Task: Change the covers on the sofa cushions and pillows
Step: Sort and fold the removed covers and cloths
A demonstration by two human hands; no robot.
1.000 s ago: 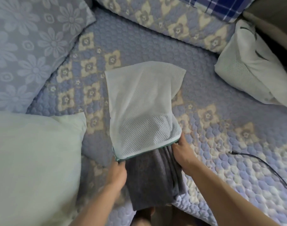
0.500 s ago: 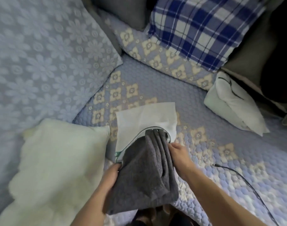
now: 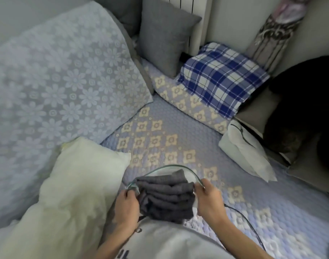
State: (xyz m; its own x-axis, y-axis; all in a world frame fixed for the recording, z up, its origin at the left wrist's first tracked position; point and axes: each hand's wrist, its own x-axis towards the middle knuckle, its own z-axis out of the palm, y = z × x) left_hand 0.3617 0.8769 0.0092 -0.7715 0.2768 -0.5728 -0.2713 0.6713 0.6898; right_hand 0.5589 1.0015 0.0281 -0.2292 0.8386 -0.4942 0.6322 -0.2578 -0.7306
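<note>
A folded dark grey cover (image 3: 166,198) sits between my hands, close to my chest. Around it arcs the green-edged rim of a white mesh bag (image 3: 190,171). My left hand (image 3: 127,206) pinches the bag's rim and the grey cloth at the left. At the right, my right hand (image 3: 206,199) grips the rim and the fabric's edge. A bare cream pillow (image 3: 75,184) lies at my left on the sofa. A second white pillow (image 3: 244,150) lies to the right.
A blue quilted sofa cover (image 3: 178,118) spreads ahead. A large floral cushion (image 3: 57,81) leans at the left, a grey cushion (image 3: 163,34) and a blue plaid pillow (image 3: 219,79) at the back. A black cable (image 3: 247,221) runs across the seat on the right.
The view has tilted up and back. The mesh bag lay flat on the seat; both hands have lifted it toward me, with its rim stretched around the grey cover.
</note>
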